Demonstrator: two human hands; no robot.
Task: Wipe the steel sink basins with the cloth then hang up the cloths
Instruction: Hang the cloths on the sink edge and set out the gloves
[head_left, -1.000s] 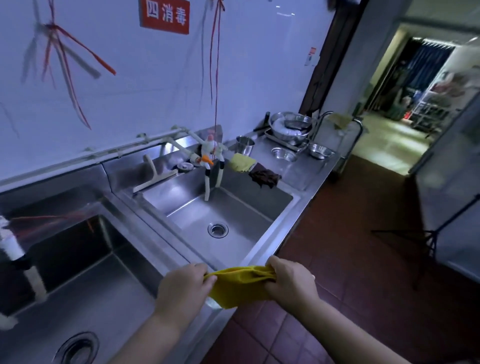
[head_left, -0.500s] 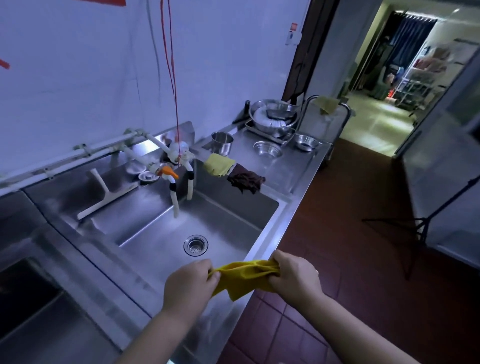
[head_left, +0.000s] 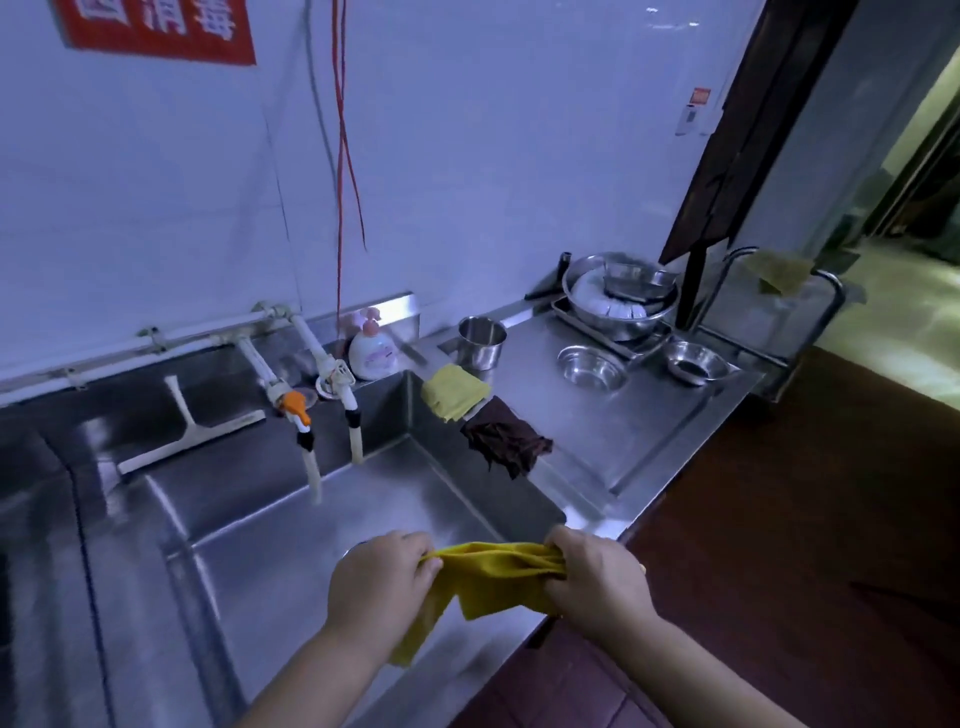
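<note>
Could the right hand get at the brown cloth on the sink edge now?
Probably not yet: the right hand grips the yellow cloth with the left hand. The path to the brown cloth looks clear.

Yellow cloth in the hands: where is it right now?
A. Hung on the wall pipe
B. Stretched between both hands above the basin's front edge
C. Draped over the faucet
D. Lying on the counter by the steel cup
B: the left hand and right hand each grip an end of the yellow cloth over the basin.
</note>
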